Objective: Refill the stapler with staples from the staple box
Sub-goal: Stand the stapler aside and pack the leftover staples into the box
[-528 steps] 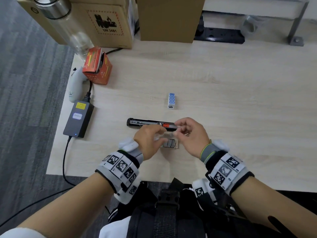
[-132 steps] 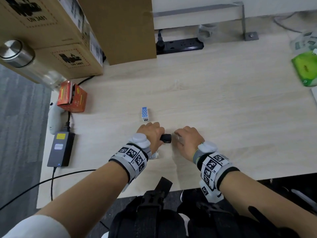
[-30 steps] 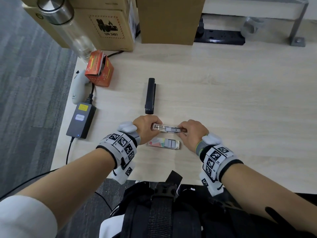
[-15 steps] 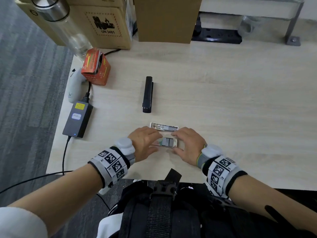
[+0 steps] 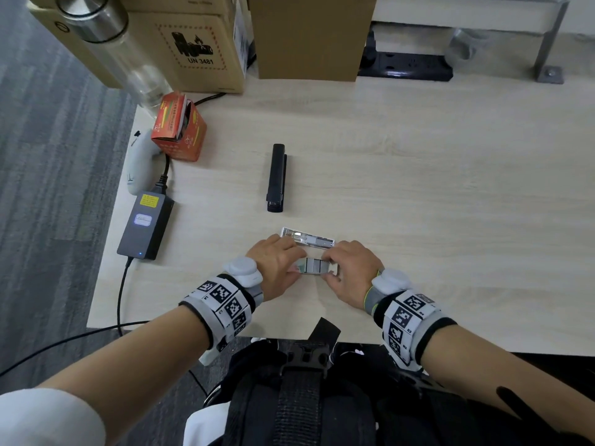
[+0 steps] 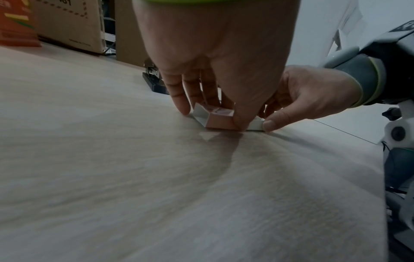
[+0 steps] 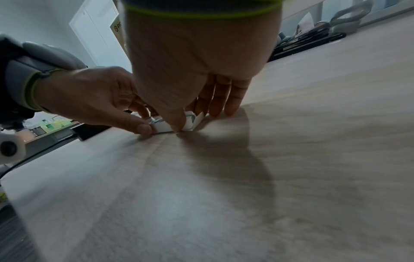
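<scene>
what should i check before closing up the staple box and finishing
1. Stapler shut, lying flat on the desk: ok.
2. Staples loaded in it: cannot tell, its inside is hidden.
3. Staple box on the desk, held at both ends: ok.
4. Left hand fingers on the box's left end: ok.
5. Right hand pinches the right end: ok.
6. Box end flaps closed: not ok, they stand open.
7. Clear tray beyond the box put away: not ok, it lies loose on the desk.
</scene>
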`<state>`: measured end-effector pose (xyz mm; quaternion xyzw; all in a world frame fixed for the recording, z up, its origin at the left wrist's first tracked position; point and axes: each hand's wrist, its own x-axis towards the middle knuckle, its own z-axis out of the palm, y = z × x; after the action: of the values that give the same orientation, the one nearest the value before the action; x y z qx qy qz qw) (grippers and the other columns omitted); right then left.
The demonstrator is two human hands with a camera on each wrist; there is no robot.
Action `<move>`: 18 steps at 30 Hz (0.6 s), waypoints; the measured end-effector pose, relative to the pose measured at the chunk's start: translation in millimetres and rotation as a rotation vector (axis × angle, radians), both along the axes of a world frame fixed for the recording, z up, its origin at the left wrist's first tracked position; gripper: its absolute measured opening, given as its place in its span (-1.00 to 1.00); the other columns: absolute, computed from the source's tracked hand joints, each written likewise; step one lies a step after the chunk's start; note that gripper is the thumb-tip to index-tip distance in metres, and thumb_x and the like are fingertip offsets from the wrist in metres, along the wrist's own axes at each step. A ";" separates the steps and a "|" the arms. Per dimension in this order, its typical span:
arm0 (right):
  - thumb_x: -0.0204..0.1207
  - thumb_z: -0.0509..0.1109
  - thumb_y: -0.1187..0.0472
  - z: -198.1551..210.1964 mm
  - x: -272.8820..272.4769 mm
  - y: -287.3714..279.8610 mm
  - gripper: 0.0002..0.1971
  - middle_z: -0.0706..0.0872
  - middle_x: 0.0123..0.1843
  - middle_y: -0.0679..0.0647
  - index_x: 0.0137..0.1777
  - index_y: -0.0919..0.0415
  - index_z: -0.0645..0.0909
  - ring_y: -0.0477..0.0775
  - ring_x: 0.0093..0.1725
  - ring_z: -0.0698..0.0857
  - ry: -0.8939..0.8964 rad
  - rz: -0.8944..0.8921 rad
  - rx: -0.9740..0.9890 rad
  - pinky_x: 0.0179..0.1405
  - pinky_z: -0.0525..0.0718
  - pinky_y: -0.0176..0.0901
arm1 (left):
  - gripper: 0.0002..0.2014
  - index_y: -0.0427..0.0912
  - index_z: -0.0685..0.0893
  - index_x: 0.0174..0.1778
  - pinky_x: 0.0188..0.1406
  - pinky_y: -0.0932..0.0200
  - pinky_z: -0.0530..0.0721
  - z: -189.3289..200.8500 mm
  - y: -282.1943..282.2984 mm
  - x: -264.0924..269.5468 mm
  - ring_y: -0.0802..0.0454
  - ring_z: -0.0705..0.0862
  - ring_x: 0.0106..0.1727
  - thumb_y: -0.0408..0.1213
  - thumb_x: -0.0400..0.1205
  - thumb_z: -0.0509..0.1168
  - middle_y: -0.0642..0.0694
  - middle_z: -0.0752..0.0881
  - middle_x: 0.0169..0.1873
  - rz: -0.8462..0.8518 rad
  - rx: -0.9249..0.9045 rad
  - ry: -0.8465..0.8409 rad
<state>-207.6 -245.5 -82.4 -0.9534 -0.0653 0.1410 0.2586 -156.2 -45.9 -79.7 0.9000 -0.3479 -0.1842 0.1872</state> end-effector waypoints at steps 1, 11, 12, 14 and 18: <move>0.33 0.51 0.15 0.8 0.0 0.1 -0.75 0.67 -0.11 0.09 0.00 0.15 0.64 0.20 -0.11 0.59 0.002 0.001 0.001 -0.20 0.43 -0.17 | -0.68 -0.16 0.66 0.09 -0.21 -0.07 0.66 0.1 -0.4 -0.2 -0.23 0.60 -0.11 -0.21 0.43 0.42 -0.18 0.69 -0.07 0.004 0.000 0.001; 0.38 0.47 0.22 4.0 2.6 14.1 -0.93 0.64 -0.19 0.07 -0.14 0.11 0.66 0.17 -0.21 0.58 -0.056 -0.024 0.053 -0.29 0.51 -0.08 | -0.69 -0.15 0.67 0.08 -0.18 -0.11 0.65 2.0 -1.9 0.0 -0.22 0.58 -0.09 -0.22 0.43 0.40 -0.17 0.67 -0.08 0.014 0.005 0.031; 0.38 0.47 0.21 3.4 3.3 15.5 -0.91 0.64 -0.18 0.07 -0.13 0.11 0.66 0.18 -0.20 0.58 -0.043 -0.027 0.046 -0.28 0.51 -0.09 | -0.69 -0.15 0.67 0.09 -0.17 -0.10 0.65 2.3 -1.9 0.2 -0.22 0.58 -0.09 -0.22 0.43 0.41 -0.17 0.67 -0.07 0.017 0.007 0.036; 0.37 0.49 0.20 3.9 3.4 16.8 -0.88 0.65 -0.15 0.09 -0.10 0.12 0.67 0.19 -0.17 0.59 -0.021 -0.034 0.034 -0.25 0.53 -0.08 | -0.68 -0.14 0.67 0.11 -0.15 -0.10 0.64 3.1 -3.0 0.0 -0.21 0.58 -0.06 -0.21 0.44 0.41 -0.17 0.67 -0.05 0.021 0.008 0.043; 0.38 0.48 0.19 7.2 5.5 18.6 -0.86 0.65 -0.11 0.13 -0.07 0.17 0.68 0.22 -0.14 0.58 0.012 -0.023 0.009 -0.20 0.54 -0.05 | -0.66 -0.12 0.66 0.15 -0.11 -0.10 0.62 4.3 -3.4 0.3 -0.20 0.57 -0.03 -0.20 0.46 0.40 -0.16 0.67 -0.01 0.026 0.016 0.057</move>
<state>-202.0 -226.9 -75.2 -0.9521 -0.0534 0.1433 0.2647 -155.9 -49.3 -75.5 0.9004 -0.3290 -0.2101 0.1922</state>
